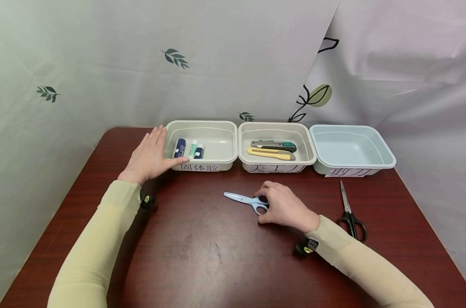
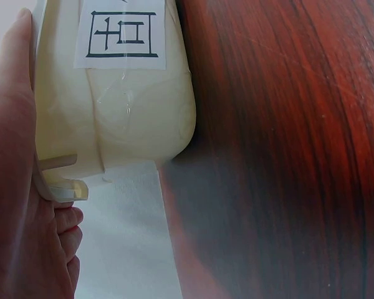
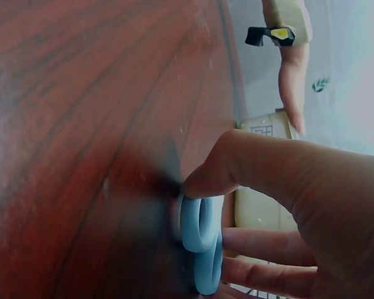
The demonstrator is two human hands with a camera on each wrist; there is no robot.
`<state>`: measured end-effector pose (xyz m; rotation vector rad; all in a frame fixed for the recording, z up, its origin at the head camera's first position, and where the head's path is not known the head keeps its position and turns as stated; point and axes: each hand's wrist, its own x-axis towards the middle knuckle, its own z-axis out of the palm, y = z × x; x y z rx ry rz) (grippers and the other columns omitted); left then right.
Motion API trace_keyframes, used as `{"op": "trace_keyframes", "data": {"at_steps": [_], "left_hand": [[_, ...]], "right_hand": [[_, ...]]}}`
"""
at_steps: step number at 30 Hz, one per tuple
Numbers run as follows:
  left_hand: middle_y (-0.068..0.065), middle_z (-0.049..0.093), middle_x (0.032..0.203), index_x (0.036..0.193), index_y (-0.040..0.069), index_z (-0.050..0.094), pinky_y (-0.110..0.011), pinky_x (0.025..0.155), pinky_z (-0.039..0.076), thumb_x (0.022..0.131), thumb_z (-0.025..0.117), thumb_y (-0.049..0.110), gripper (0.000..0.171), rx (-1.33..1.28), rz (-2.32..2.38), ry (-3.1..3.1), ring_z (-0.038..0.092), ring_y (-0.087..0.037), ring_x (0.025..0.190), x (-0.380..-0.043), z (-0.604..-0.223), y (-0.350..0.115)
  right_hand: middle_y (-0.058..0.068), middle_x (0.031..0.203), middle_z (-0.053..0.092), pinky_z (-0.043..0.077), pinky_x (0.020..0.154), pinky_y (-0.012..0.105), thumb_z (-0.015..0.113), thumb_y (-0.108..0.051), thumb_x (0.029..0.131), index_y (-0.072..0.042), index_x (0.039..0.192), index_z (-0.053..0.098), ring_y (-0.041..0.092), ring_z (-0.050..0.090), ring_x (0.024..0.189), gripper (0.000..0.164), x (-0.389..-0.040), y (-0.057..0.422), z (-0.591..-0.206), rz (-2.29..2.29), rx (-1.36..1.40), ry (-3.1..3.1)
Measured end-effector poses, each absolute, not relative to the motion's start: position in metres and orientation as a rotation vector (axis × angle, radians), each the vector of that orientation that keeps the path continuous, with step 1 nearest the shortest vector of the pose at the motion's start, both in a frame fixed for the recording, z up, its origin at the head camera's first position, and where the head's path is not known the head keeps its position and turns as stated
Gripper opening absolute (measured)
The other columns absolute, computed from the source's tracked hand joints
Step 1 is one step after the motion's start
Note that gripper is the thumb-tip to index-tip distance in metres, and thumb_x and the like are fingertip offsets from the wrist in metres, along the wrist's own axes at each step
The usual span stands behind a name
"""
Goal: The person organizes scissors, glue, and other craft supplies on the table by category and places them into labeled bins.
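Light blue scissors lie on the table with their blades to the left. My right hand has its thumb and fingers curled about the scissors' handles. The handle loops show between thumb and fingers in the right wrist view. My left hand rests on the left corner of the cream bin, fingers straight and thumb along the front rim. Inside that bin are glue sticks. Black-handled scissors lie near my right forearm.
A middle cream bin holds a yellow utility knife and a dark one with a green end. To its right stands a pale blue bin. Paper labels are on the bins' fronts. A patterned curtain hangs behind.
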<state>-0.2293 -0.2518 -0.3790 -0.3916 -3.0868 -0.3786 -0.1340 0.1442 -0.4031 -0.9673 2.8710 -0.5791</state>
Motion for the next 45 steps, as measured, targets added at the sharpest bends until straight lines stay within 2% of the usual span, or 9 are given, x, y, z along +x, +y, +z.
{"op": "trace_keyframes", "data": {"at_steps": [11,18,25,38,45], "left_hand": [[-0.026,0.006,0.166,0.160,-0.006,0.005,-0.047,0.123,-0.001,0.084,0.051,0.084,0.127,-0.385,-0.377,-3.082,0.003,-0.037,0.154,-0.231,-0.378,-0.251],[-0.026,0.006,0.166,0.160,-0.005,0.005,-0.046,0.123,-0.002,0.084,0.052,0.084,0.127,-0.376,-0.383,-3.090,0.003,-0.037,0.154,-0.229,-0.379,-0.251],[-0.026,0.006,0.166,0.160,-0.006,0.005,-0.045,0.123,-0.003,0.084,0.052,0.084,0.126,-0.386,-0.379,-3.088,0.003,-0.037,0.154,-0.230,-0.379,-0.251],[-0.027,0.007,0.166,0.160,-0.007,0.006,-0.046,0.123,-0.002,0.085,0.052,0.083,0.126,-0.392,-0.384,-3.082,0.004,-0.037,0.154,-0.229,-0.378,-0.251],[-0.026,0.007,0.166,0.160,-0.006,0.006,-0.045,0.123,-0.003,0.085,0.052,0.083,0.126,-0.390,-0.386,-3.080,0.004,-0.037,0.154,-0.229,-0.379,-0.251]], "right_hand": [[-0.003,0.097,0.062,0.048,0.070,0.029,0.087,-0.023,0.060,-0.011,0.105,0.078,0.011,0.054,0.079,0.047,-0.137,0.152,-0.405,-0.658,-0.962,2.898],[-0.002,0.101,0.065,0.050,0.074,0.033,0.085,-0.023,0.063,-0.011,0.110,0.077,0.014,0.058,0.083,0.049,-0.140,0.159,-0.401,-0.750,-0.953,2.951],[0.002,0.108,0.065,0.051,0.078,0.040,0.089,-0.024,0.063,-0.007,0.116,0.075,0.021,0.061,0.093,0.058,-0.147,0.172,-0.379,-0.856,-0.940,3.071],[0.006,0.113,0.066,0.049,0.076,0.042,0.086,-0.011,0.066,-0.007,0.118,0.075,0.027,0.064,0.092,0.053,-0.166,0.212,-0.347,-1.039,-0.827,3.216],[0.006,0.115,0.066,0.052,0.083,0.046,0.086,-0.007,0.066,-0.008,0.118,0.075,0.030,0.066,0.098,0.053,-0.178,0.240,-0.337,-1.077,-0.717,3.261]]}}
